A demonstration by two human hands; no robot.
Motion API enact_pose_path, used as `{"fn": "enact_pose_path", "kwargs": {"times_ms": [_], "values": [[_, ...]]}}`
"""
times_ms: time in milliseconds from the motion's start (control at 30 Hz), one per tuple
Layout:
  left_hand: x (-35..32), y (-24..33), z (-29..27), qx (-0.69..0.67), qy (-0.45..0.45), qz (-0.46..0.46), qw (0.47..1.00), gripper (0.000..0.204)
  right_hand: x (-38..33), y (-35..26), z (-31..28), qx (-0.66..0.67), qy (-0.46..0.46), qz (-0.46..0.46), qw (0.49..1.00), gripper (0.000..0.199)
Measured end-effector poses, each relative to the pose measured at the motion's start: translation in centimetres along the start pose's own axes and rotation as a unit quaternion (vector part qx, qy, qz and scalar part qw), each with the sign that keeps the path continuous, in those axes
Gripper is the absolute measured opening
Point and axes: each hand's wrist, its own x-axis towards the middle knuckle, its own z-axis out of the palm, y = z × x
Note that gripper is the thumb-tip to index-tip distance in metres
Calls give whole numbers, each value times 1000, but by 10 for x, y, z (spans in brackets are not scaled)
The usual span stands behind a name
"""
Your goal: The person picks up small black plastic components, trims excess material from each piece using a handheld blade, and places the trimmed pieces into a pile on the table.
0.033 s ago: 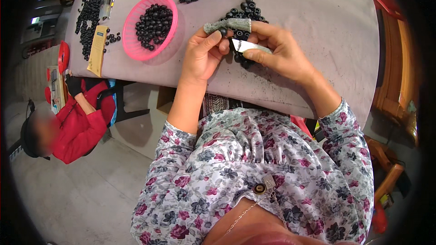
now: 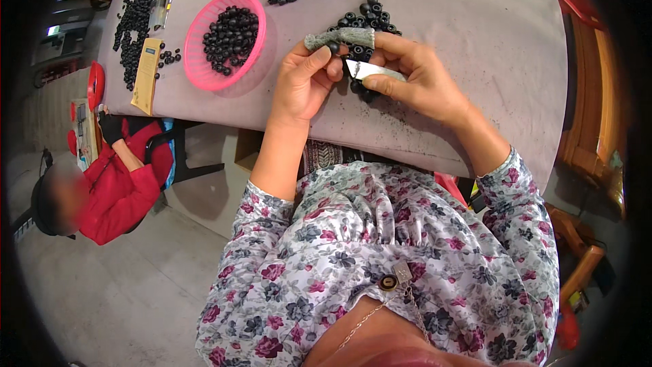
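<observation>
My left hand (image 2: 302, 81) pinches a black bead (image 2: 333, 47) between thumb and fingers. My right hand (image 2: 421, 78) is closed on a flat white blade (image 2: 370, 71) with a slanted, pointed tip, which points left toward the left fingertips. Grey textured finger covers (image 2: 346, 39) run along both index fingers and seem to meet above the bead. Just beyond and beneath the hands lies a pile of black beads (image 2: 372, 10), partly hidden by the fingers. Dark specks are scattered over the grey tablecloth (image 2: 475, 34) around the right wrist.
To the left stands a pink basket (image 2: 192, 54) holding many black beads. Beside it lie a tan card packet (image 2: 146, 76), a clear-packed tool (image 2: 161, 5) and more loose beads (image 2: 136, 17). A person in red (image 2: 125, 194) sits at far left. Wooden furniture (image 2: 585, 88) stands right of the table.
</observation>
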Motion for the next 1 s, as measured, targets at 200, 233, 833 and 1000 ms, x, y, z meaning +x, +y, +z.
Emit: {"fn": "enact_pose_path", "kwargs": {"times_ms": [200,233,833,1000], "values": [[9,-4,-4,-12,-27,-12,1000,30,2,0,-6,19,-35,42,998,45],[11,-5,-4,-9,-39,-20,999,36,2,1,-8,28,-57,74,995,43],[15,-21,-12,-29,-74,-67,995,34,4,11,-6,121,-47,110,985,24],[17,-21,-12,-39,-77,-74,994,31,4,14,-7,129,-39,111,985,25]]}}
